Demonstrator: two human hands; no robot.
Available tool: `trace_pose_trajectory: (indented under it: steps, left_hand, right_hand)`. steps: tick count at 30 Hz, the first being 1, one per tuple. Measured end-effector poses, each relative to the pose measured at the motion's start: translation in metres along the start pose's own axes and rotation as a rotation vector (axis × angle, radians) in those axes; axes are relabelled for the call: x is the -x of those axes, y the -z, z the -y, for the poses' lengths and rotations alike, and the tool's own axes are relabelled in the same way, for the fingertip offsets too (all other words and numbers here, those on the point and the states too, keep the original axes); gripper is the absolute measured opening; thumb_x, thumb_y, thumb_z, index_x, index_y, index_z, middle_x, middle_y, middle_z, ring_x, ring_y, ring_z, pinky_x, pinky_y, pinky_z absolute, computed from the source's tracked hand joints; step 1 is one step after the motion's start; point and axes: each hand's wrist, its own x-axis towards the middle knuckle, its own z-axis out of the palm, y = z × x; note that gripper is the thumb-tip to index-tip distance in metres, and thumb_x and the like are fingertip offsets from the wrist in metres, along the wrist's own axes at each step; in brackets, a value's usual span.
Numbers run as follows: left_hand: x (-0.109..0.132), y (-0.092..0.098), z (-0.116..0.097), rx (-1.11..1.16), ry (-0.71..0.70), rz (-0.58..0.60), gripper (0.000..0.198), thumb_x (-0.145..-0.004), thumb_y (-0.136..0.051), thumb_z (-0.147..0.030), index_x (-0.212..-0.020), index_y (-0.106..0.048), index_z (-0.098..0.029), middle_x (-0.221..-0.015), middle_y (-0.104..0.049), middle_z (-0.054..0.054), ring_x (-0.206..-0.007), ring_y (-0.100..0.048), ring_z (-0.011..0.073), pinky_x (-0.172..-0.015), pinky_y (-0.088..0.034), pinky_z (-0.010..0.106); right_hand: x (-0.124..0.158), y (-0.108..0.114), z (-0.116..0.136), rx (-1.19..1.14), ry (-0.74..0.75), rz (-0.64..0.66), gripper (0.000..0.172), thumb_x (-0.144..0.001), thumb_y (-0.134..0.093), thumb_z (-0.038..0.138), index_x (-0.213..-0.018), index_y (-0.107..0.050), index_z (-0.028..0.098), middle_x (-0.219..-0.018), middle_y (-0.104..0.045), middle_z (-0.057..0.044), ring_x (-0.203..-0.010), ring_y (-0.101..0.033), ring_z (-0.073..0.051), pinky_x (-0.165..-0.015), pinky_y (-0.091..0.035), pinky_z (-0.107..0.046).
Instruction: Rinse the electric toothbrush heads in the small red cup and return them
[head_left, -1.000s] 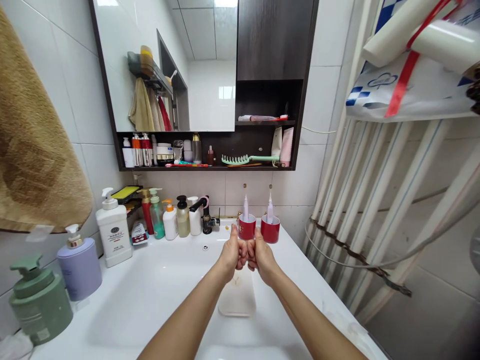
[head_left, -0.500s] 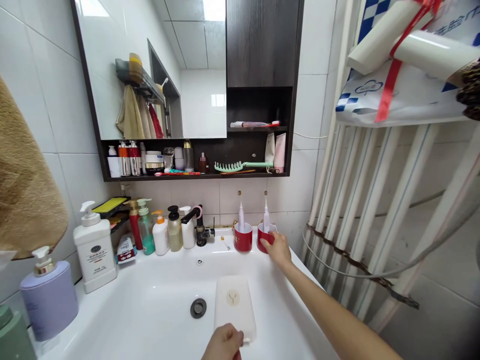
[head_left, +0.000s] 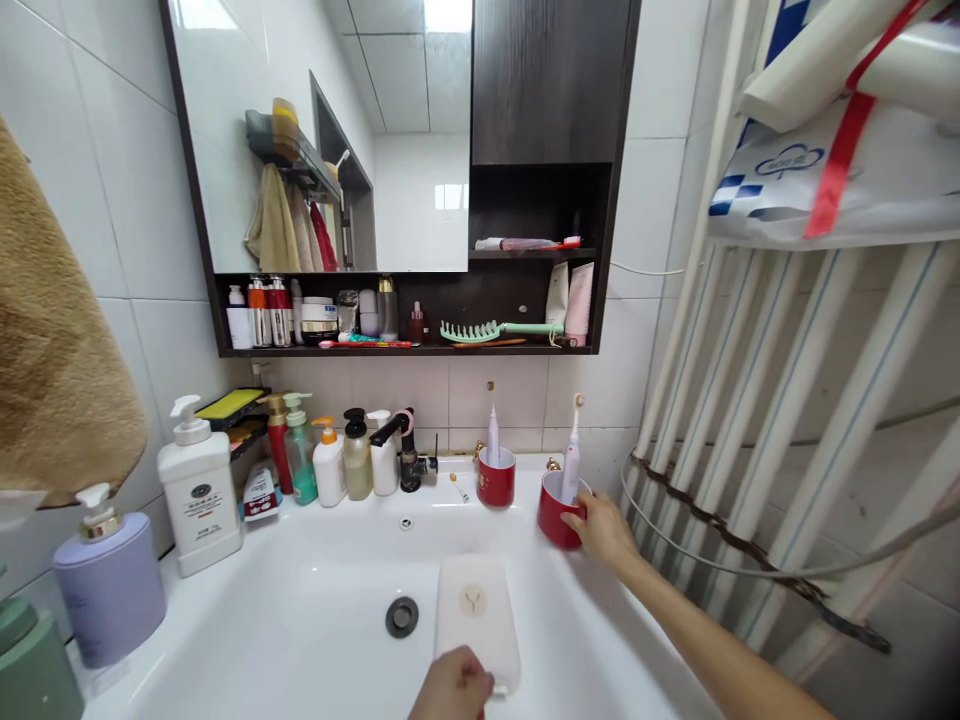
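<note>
My right hand (head_left: 606,532) grips a red cup (head_left: 558,512) by its right side, over the right rear rim of the sink. A white electric toothbrush (head_left: 572,460) stands in that cup, leaning slightly right. Another red cup (head_left: 496,483) with a similar toothbrush (head_left: 493,437) rests on the ledge to its left. Low in the view, my left hand (head_left: 456,684) is closed at the near end of a pale rectangular case (head_left: 475,620) in the basin; its fingertips meet the case's corner.
A black faucet (head_left: 409,460) and several pump bottles (head_left: 328,468) line the sink's back ledge. Above hangs a dark shelf (head_left: 442,350) with a mirror. White pipes (head_left: 780,400) stand at the right, a brown towel (head_left: 60,350) hangs at the left.
The right red cup, held in my right hand, has come off its place beside the other cup, nearer to me and slightly right. The view has shifted a little; my left hand stays by the case.
</note>
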Motion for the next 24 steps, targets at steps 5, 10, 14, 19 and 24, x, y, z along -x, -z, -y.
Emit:
trace_pose_trajectory:
  steps: [5, 10, 14, 19, 24]
  left_hand:
    - [-0.005, 0.004, -0.053, 0.027, -0.198, -0.140, 0.016, -0.064, -0.036, -0.031, -0.063, -0.044, -0.018, -0.062, -0.046, 0.000, -0.062, -0.042, 0.0118, -0.061, -0.031, 0.024]
    - [-0.022, -0.003, -0.093, 0.069, -0.348, -0.158, 0.038, -0.053, -0.052, -0.026, -0.090, -0.045, -0.020, -0.093, -0.047, 0.002, -0.082, -0.041, 0.0128, -0.072, -0.028, 0.021]
    - [-0.027, -0.007, -0.087, 0.128, -0.320, -0.136, 0.020, -0.045, -0.056, -0.017, -0.065, -0.053, -0.017, -0.056, -0.051, -0.002, -0.058, -0.042, 0.0116, -0.059, -0.031, 0.023]
    - [-0.024, 0.025, -0.088, 0.362, -0.274, -0.282, 0.014, -0.055, -0.049, -0.025, -0.067, -0.047, -0.016, -0.050, -0.041, -0.006, -0.048, -0.036, 0.0068, -0.050, -0.030, 0.020]
    - [-0.001, 0.065, -0.100, 0.623, -0.248, -0.358, 0.028, -0.059, -0.046, -0.038, -0.079, -0.040, -0.019, -0.060, -0.042, -0.006, -0.051, -0.038, 0.0041, -0.051, -0.031, 0.017]
  right_hand:
    - [0.059, 0.005, 0.013, -0.061, 0.170, 0.068, 0.008, -0.060, -0.043, 0.022, -0.065, -0.048, 0.018, -0.087, -0.045, -0.006, -0.072, -0.048, -0.016, -0.063, -0.034, -0.025]
    - [0.100, -0.011, 0.041, -0.224, 0.276, 0.202, 0.021, -0.058, -0.042, 0.015, -0.077, -0.050, 0.017, -0.090, -0.046, -0.007, -0.076, -0.047, -0.016, -0.067, -0.035, -0.024]
    - [0.118, -0.028, 0.057, -0.258, 0.330, 0.297, 0.029, -0.056, -0.040, 0.012, -0.083, -0.049, 0.015, -0.096, -0.044, -0.009, -0.085, -0.045, -0.016, -0.073, -0.033, -0.024]
    - [0.123, -0.045, 0.061, -0.152, 0.303, 0.329, 0.016, -0.057, -0.041, 0.014, -0.071, -0.049, 0.016, -0.106, -0.038, -0.011, -0.089, -0.044, -0.020, -0.071, -0.033, -0.027]
    - [0.115, -0.054, 0.062, -0.111, 0.277, 0.261, 0.011, -0.059, -0.039, 0.014, -0.067, -0.047, 0.016, -0.098, -0.042, -0.011, -0.080, -0.047, -0.020, -0.063, -0.035, -0.028]
